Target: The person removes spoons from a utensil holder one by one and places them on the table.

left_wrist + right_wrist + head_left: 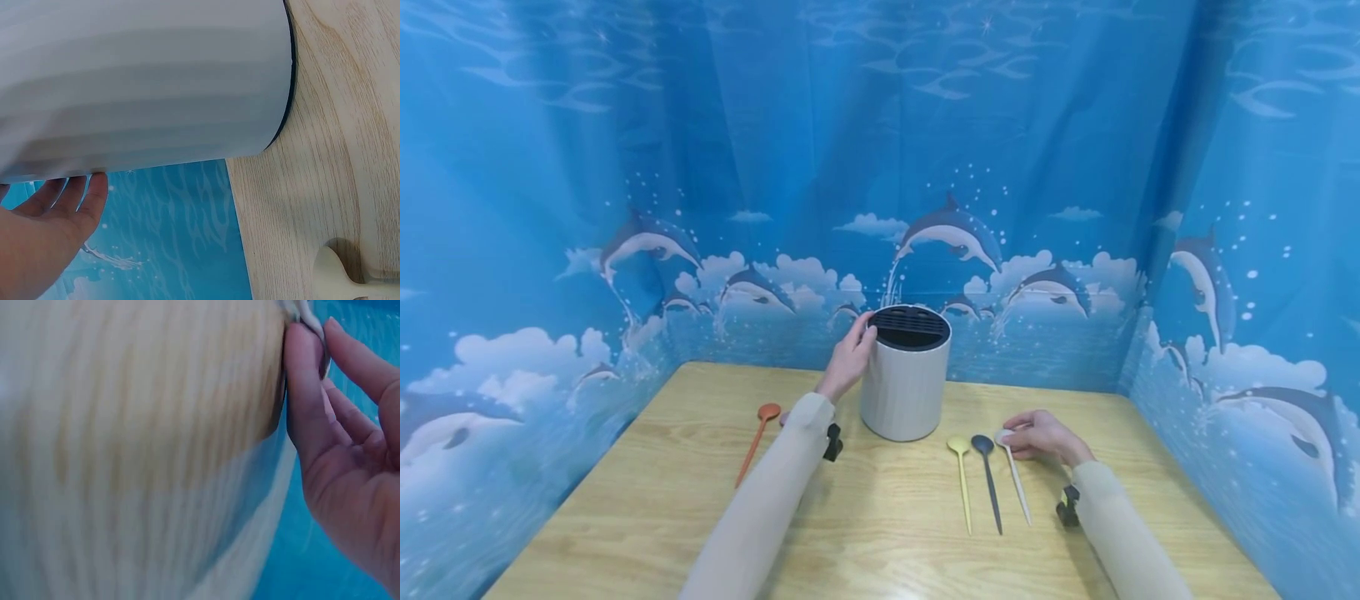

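A white cylindrical utensil holder (901, 396) with a black slotted top stands upright on the table. My left hand (850, 354) holds its upper left side, thumb near the rim. In the left wrist view, the fingertips of that hand (56, 219) touch the holder's wall. My right hand (1047, 437) pinches a white spoon (1017, 483) by its head, with the handle pointing toward me. The right wrist view has the white spoon (309, 315) between thumb and fingers. Left of it lie a dark grey spoon (988, 475) and a yellow spoon (961, 475).
On the left lies an orange spoon (758, 437). A pinkish spoon (784, 417) beside it is mostly hidden by my left sleeve. The wooden table (880, 525) meets a blue curtain (820, 167) printed with dolphins at the back and sides.
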The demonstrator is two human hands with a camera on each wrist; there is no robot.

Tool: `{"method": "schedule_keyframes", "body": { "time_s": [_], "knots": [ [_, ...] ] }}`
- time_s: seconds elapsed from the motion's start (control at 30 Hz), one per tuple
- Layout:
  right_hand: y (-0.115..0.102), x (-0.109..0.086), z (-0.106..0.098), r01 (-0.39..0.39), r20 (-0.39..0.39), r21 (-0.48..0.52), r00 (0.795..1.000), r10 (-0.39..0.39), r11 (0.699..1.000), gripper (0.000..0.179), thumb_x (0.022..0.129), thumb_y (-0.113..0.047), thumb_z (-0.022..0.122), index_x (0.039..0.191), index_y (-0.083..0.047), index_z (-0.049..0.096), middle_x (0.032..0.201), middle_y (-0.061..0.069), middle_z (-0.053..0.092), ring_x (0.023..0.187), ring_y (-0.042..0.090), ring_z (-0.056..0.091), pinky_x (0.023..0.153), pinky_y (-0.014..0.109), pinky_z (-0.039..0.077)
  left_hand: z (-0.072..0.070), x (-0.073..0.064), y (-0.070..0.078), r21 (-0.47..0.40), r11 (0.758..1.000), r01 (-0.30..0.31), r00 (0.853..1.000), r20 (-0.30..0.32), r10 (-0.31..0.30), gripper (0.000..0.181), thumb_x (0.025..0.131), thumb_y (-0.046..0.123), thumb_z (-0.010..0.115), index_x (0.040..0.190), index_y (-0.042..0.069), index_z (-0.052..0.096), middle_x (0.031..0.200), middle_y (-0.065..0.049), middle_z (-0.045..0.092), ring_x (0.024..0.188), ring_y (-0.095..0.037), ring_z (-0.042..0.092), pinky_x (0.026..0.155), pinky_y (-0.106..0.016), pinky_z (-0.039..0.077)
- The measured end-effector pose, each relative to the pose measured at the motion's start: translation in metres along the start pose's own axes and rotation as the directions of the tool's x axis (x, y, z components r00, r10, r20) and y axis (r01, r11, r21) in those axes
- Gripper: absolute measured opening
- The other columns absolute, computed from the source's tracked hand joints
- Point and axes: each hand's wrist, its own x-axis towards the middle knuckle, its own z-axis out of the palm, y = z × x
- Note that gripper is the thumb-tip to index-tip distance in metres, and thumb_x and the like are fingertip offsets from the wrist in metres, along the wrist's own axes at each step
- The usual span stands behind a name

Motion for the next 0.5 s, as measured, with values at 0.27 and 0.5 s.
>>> {"method": "schedule_keyframes", "body": {
  "time_s": [0.27,0.5],
  "knots": [
    [-0.0030,-0.0035,-0.0011,-0.012,-0.018,-0.086,1.000,0.011,0.996,0.047,0.089,-0.008,0.070,0.127,0.014,0.053,0.099,0.017,0.067,0.071,0.014,0.067,0.068,0.031,0.061,-0.0005,0.0000,0.0009,0.005,1.000,0.007,1.000,-0.002,-0.007,0.057,0.104,0.053,0.029,0.156,0.030,0.024,0.162,-0.001,0.027,0.147,-0.029,0.030,0.115,-0.058,0.031],
    [-0.0020,-0.0045,-0.0022,-0.010,0.003,-0.086,1.000,0.010,0.996,0.047,0.088,-0.008,0.071,0.127,0.013,0.054,0.097,0.015,0.067,0.067,0.012,0.066,0.065,0.029,0.060,-0.0001,0.0004,0.0004,0.005,1.000,0.005,1.000,-0.001,-0.005,0.057,0.104,0.053,0.029,0.156,0.030,0.024,0.162,-0.002,0.027,0.147,-0.029,0.030,0.115,-0.057,0.031]
  ]
}}
